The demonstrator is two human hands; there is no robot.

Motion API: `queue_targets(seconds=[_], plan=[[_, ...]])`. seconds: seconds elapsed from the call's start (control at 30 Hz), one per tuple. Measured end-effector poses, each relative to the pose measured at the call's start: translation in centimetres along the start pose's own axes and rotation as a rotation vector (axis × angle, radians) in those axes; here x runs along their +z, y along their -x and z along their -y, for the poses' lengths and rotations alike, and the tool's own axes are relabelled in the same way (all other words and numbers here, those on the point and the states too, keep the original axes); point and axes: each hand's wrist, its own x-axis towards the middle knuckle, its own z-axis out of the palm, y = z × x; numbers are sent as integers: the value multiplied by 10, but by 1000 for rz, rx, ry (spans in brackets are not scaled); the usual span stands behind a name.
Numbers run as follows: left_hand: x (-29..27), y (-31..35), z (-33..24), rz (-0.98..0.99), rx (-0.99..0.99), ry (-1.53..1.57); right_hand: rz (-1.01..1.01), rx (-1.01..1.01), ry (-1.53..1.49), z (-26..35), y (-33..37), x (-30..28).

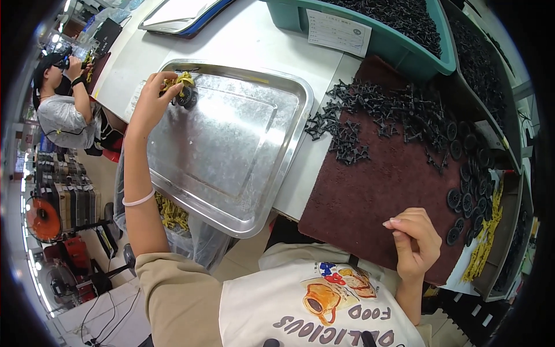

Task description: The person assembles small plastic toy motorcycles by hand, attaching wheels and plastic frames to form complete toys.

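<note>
Over the far left corner of the metal tray (225, 147), my left hand (153, 101) pinches a small yellow toy with black wheels (186, 92), perhaps a motorbike. Its lower part is at the tray floor; whether it rests there I cannot tell. A thin dark piece (188, 70) lies beside it by the rim. My right hand (417, 240) hovers above the near part of the dark red mat (370, 191). Its fingers are curled together, and nothing shows between the fingertips. Small black plastic parts (352, 124) are heaped on the mat's far side, with black wheels (455, 199) along its right edge.
A teal bin (289, 16) of black parts stands at the back. Grey bins (477, 69) line the right, near yellow plastic parts (485, 231). A plastic bag of yellow parts (170, 213) sits below the tray. Another person (66, 107) works at the far left.
</note>
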Motion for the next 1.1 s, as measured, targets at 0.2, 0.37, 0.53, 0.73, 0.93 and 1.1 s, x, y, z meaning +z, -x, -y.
queue_targets(seconds=[0.2, 0.37, 0.53, 0.73, 0.93, 1.1], plan=[[9, 2, -9, -239, 315, -275, 43, -39, 15, 2, -5, 7], [19, 2, -1, -146, 233, -174, 54, -31, 21, 0, -2, 5], [16, 8, -9, -163, 193, -83, 65, -20, 32, 0, -2, 4], [13, 12, 3, -146, 126, -28, 96, -43, 35, -2, -2, 4], [13, 9, 5, -160, 179, -281, 109, -57, 32, -2, -4, 7], [2, 14, -12, -52, 132, -465, 92, -43, 40, -4, -6, 5]])
